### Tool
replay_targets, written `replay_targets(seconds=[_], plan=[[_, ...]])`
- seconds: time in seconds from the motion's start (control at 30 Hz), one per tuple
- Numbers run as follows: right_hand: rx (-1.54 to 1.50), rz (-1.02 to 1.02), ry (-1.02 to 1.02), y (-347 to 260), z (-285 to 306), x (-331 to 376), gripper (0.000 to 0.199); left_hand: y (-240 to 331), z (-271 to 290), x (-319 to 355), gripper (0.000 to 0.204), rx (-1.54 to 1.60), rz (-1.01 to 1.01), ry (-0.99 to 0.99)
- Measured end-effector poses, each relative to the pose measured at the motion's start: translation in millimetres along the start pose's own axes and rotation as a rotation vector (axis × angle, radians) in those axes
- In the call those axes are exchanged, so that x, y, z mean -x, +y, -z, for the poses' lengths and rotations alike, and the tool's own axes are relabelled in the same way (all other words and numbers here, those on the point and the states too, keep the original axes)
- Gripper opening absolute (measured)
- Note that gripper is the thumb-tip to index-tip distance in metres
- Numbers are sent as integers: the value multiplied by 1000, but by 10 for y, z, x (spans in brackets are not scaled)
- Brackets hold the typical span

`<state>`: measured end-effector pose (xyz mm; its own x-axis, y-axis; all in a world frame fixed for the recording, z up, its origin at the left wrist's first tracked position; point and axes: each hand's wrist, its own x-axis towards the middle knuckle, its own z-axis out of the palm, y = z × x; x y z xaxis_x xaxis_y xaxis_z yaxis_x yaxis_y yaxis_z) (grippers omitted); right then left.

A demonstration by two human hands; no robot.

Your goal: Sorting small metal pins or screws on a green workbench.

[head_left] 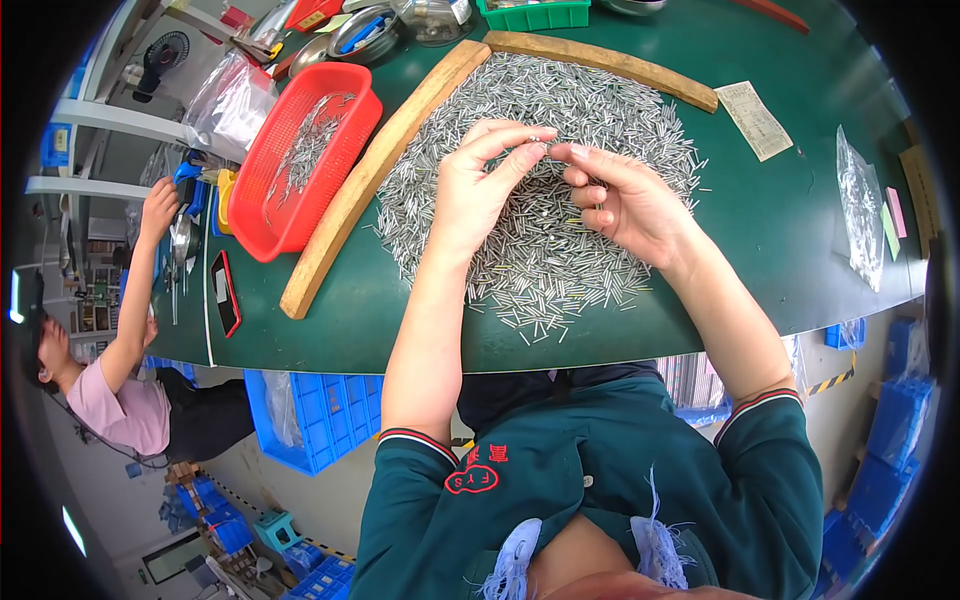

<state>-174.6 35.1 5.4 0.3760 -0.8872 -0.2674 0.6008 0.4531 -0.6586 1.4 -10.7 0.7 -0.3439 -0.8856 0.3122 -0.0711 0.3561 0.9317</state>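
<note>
A large heap of small silver metal pins (560,110) lies on the green table (760,230), bounded by two wooden slats (370,175). My left hand (478,190) and my right hand (625,200) are raised just above the heap, fingertips meeting. Both pinch the same thin metal pin (545,147) between thumb and forefinger, one at each end. My forearms come up from the lower edge in dark green sleeves.
A red plastic basket (300,200) with several pins sits left of the slat, a black phone (224,292) beside it. Clear bags (860,205), a paper slip (755,120), a green tray (535,15). Another person (130,390) reaches onto the table at far left. Blue crates (320,420) below.
</note>
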Motion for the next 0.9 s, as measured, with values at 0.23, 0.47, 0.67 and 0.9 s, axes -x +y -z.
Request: replay_targets(seconds=[0.23, 0.47, 0.67, 0.9], plan=[[84, 32, 42, 19, 14, -17, 18, 26, -70, 23, 16, -129, -81, 2], [176, 83, 60, 35, 40, -34, 19, -35, -126, 40, 20, -369, -260, 60], [53, 82, 53, 34, 67, -42, 18, -9, -189, 59, 22, -288, -223, 105], [-90, -6, -7, -19, 21, -8, 18, 21, -155, 52, 21, -44, -48, 91]])
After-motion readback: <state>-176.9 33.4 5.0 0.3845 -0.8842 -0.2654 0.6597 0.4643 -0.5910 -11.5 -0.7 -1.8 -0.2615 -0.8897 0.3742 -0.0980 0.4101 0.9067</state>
